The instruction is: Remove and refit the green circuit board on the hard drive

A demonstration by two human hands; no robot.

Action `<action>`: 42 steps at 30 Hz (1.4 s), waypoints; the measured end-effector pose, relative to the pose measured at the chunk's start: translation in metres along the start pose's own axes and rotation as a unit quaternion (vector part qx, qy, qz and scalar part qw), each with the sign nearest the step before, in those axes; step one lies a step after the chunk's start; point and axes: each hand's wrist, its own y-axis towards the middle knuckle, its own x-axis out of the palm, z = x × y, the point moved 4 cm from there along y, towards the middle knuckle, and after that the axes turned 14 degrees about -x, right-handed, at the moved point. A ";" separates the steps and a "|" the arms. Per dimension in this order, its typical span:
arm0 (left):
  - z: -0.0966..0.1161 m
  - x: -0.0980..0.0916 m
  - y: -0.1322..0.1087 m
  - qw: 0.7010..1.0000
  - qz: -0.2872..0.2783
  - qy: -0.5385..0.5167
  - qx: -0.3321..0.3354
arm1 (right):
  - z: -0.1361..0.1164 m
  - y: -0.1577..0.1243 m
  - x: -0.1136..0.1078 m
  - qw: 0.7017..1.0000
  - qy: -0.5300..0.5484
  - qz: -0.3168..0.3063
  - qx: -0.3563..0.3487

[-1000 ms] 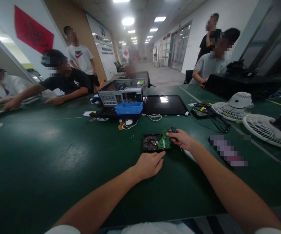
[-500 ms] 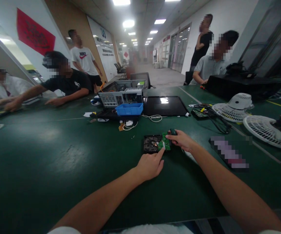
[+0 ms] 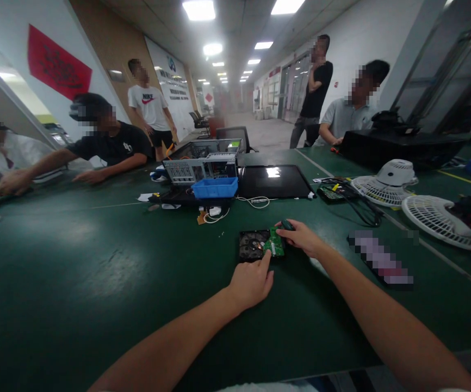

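A hard drive (image 3: 253, 245) lies flat on the green table, its dark metal underside facing up. At its right end is a green circuit board (image 3: 277, 246). My left hand (image 3: 252, 283) is at the near side, index finger stretched out and its tip on the board; the other fingers are loosely curled and hold nothing. My right hand (image 3: 301, 235) is closed around a screwdriver (image 3: 287, 224), of which only the dark handle shows. Its index finger reaches the board's upper right edge. The tool's tip cannot be made out.
Beyond the drive stand a blue bin (image 3: 215, 188), an open computer case (image 3: 200, 163) and a flat black screen (image 3: 275, 182). To the right lie a phone-like blurred slab (image 3: 380, 258), cables and fan parts (image 3: 435, 220). Several other people are around the table.
My left fingertip has shifted slightly left on the circuit board. The right hand keeps its grip on the screwdriver, its handle now tilted lower. The view has moved a little.
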 end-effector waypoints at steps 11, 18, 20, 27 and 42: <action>0.000 -0.001 0.001 1.000 -0.016 0.008 -0.012 | 0.015 0.005 -0.002 0.998 -0.055 -0.004 -0.017; -0.001 -0.001 -0.001 1.000 -0.013 -0.005 -0.007 | 0.020 0.007 -0.002 0.996 -0.083 -0.011 -0.018; -0.001 -0.002 0.000 1.000 -0.016 -0.010 -0.009 | 0.020 0.007 -0.002 0.995 -0.094 -0.011 -0.015; -0.003 -0.002 0.001 1.000 -0.010 -0.011 -0.009 | 0.020 0.006 -0.002 0.993 -0.115 -0.017 -0.010; -0.002 -0.002 0.000 1.000 -0.014 -0.009 -0.020 | 0.016 0.003 -0.001 0.987 -0.156 -0.032 0.020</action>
